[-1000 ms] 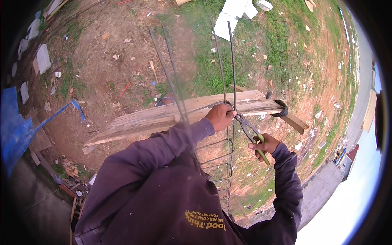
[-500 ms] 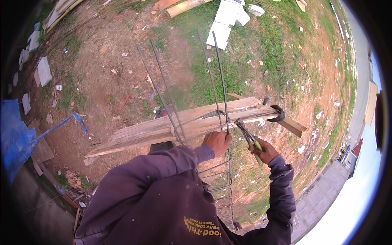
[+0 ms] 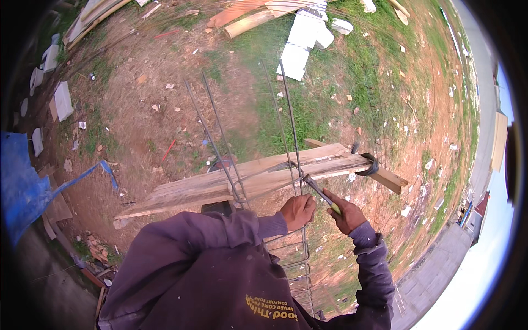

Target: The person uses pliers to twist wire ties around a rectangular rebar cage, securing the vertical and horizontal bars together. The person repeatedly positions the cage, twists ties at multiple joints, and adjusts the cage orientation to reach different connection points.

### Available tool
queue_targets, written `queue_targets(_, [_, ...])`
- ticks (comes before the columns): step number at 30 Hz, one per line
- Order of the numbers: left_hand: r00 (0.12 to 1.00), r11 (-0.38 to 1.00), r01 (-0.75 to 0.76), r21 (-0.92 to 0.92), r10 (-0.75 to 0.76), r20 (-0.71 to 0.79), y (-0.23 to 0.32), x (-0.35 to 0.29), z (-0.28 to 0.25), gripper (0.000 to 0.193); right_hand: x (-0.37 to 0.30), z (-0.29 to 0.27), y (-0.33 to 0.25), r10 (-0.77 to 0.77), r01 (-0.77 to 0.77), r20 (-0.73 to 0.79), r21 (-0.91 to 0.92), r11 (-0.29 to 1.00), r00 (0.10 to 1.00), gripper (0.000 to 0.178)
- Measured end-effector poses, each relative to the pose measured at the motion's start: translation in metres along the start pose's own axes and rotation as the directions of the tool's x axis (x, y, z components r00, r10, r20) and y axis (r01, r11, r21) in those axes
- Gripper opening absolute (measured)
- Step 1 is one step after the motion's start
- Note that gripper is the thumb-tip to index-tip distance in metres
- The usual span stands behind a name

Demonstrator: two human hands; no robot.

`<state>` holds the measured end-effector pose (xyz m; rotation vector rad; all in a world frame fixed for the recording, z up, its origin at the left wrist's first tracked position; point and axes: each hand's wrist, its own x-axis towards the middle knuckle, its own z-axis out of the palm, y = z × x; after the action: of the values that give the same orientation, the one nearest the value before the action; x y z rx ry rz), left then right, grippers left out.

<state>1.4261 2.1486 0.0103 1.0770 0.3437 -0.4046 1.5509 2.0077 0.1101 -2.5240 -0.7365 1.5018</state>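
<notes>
My right hand (image 3: 346, 213) is closed round the green handles of a pair of pincers (image 3: 321, 192). Their jaws meet a steel bar where a bent stirrup (image 3: 263, 193) crosses it. Just below that joint, my left hand (image 3: 298, 212) makes a fist over the long steel bar (image 3: 290, 113); any wire inside the fingers is hidden. This bar belongs to a rebar cage (image 3: 297, 265) that runs from beside my body out past a wooden plank support (image 3: 192, 187), with several bare bar ends pointing away.
A dark band (image 3: 368, 164) wraps the support's right end, where a timber (image 3: 389, 180) sticks out. Blue sheeting (image 3: 25, 184) hangs at the left. White boards (image 3: 297, 49) and planks (image 3: 250, 21) lie farther off on the littered, grassy ground.
The pincers have moved left onto the joint, and their handles have come together. My left hand has slid slightly down along the bar. The view has shifted a little.
</notes>
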Motion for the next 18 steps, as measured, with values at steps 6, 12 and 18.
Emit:
queue_targets(6, [0.956, 0.803, -0.207, 0.559, 0.288, -0.059, -0.016, 0.005, 0.009, 0.026, -0.001, 0.010, -0.007, 0.015, -0.022, -0.061, -0.111, 0.994, 0.998, 0.058])
queue_targets(12, [0.989, 0.943, -0.088, 0.320, 0.120, -0.083, -0.020, 0.009, 0.012, 0.031, 0.008, 0.017, 0.020, -0.108, 0.070, -0.175, -0.210, 0.975, 0.979, 0.049])
queue_targets(18, [0.999, 0.991, -0.001, 0.137, 0.006, -0.035, -0.025, 0.018, 0.015, 0.028, 0.042, 0.016, 0.053, -0.202, 0.150, -0.196, -0.250, 0.956, 0.960, 0.036])
